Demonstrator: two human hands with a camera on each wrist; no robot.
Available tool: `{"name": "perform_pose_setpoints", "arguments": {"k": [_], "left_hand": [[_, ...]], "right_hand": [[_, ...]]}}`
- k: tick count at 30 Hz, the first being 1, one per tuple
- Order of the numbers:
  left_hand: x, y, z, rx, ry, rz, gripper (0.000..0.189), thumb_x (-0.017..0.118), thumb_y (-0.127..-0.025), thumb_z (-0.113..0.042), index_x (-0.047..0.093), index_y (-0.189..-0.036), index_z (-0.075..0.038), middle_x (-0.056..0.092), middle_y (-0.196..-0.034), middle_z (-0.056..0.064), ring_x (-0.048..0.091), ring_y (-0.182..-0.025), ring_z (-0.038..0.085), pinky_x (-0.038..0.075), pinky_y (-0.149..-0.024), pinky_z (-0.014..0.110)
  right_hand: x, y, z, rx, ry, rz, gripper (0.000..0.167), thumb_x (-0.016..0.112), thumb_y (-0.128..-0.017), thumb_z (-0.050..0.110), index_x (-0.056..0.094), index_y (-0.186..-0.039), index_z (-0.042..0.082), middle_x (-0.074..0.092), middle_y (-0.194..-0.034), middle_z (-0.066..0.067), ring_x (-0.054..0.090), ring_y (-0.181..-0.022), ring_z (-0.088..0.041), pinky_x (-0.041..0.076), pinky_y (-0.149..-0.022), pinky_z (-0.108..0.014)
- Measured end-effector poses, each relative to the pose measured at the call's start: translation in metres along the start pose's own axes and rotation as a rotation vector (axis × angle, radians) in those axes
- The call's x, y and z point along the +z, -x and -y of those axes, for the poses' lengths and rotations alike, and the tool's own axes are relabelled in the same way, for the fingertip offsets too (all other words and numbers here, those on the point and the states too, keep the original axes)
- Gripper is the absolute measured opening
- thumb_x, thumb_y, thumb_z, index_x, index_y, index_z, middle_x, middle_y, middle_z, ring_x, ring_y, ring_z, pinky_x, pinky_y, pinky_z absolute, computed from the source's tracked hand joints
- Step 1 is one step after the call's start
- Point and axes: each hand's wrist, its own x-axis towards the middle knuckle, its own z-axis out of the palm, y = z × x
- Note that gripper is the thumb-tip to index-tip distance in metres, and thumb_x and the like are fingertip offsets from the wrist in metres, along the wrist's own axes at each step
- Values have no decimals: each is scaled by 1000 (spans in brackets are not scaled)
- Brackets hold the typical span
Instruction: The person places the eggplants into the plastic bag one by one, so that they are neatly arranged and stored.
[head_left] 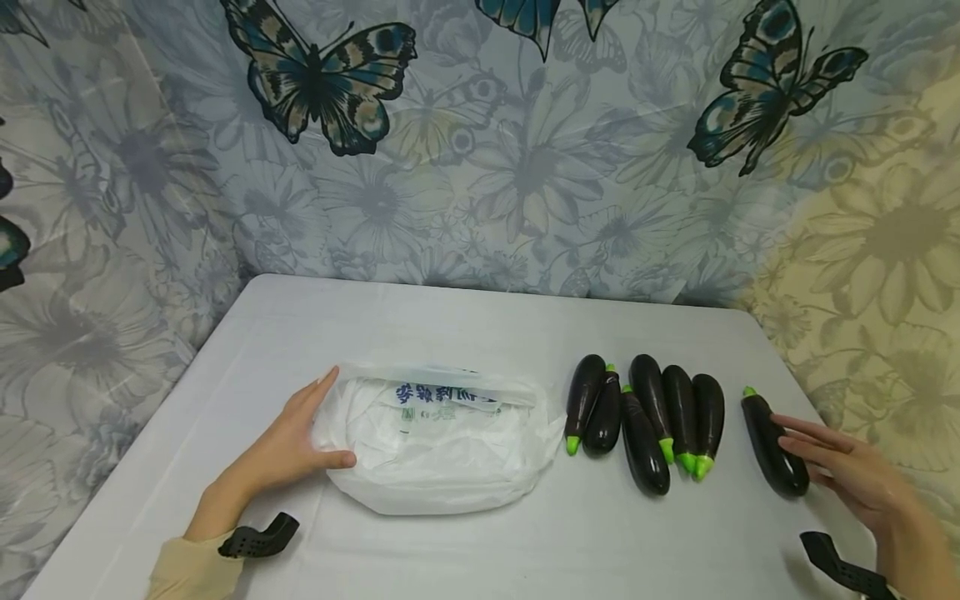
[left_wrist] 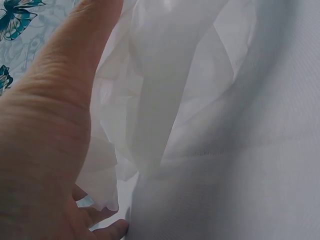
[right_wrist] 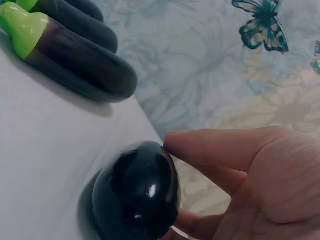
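A white plastic bag [head_left: 450, 462] with blue and green printing lies on the table, left of centre. My left hand [head_left: 288, 442] is at its left end, thumb and fingers spread apart along the bag's edge; thin folds of the bag [left_wrist: 160, 85] fill the left wrist view. A single dark eggplant [head_left: 772, 446] with a green stem end lies at the right, its stem pointing away. My right hand [head_left: 855, 471] touches its right side with extended fingertips; the rounded end of this eggplant [right_wrist: 137, 192] faces the right wrist camera.
Between bag and right hand lies a group of several more eggplants [head_left: 645, 417], side by side. The table [head_left: 480, 550] has a white cover. Behind it hangs a flower-and-butterfly patterned cloth [head_left: 480, 192], which also runs along both sides.
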Motion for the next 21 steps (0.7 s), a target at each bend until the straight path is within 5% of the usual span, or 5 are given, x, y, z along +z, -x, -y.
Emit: {"name": "perform_pose_setpoints", "arguments": {"k": [6, 9, 13, 16, 21], "left_hand": [[1, 0, 2, -2, -8, 6, 123, 88, -68, -49, 11, -160, -18, 18, -154, 30, 18, -139, 51, 26, -100, 72], [3, -2, 3, -1, -5, 8, 124, 87, -68, -50, 11, -160, -18, 18, -154, 29, 18, -139, 50, 26, -100, 72], [4, -1, 4, -2, -10, 6, 124, 87, -68, -49, 10, -160, -19, 18, -154, 28, 18, -139, 50, 25, -100, 73], [3, 1, 5, 2, -18, -2, 124, 88, -68, -48, 10, -160, -18, 19, -154, 28, 18, -138, 50, 24, -100, 73], [4, 0, 5, 12, -15, -1, 123, 88, -69, -47, 10, -160, -18, 19, -154, 29, 19, -138, 51, 25, -100, 73]], "right_hand": [[6, 1, 2, -4, 60, -12, 39, 61, -100, 27, 59, -137, 36, 46, -109, 37, 46, -93, 8, 45, -69, -24], [7, 3, 2, 23, 79, 6, 46, 61, -99, 32, 51, -144, 33, 47, -139, 14, 47, -123, -19, 47, -90, -46], [7, 2, 3, 28, 46, 52, 52, 58, -101, 33, 44, -150, 24, 29, -150, 10, 9, -139, -52, 22, -96, -77], [8, 1, 5, 5, 64, 47, 52, 59, -100, 33, 46, -149, 21, 39, -135, 21, 24, -140, -37, 25, -96, -76], [9, 4, 4, 13, 119, 25, 55, 60, -99, 35, 45, -150, 21, 27, -153, -20, 37, -129, -30, 35, -96, -68]]}}
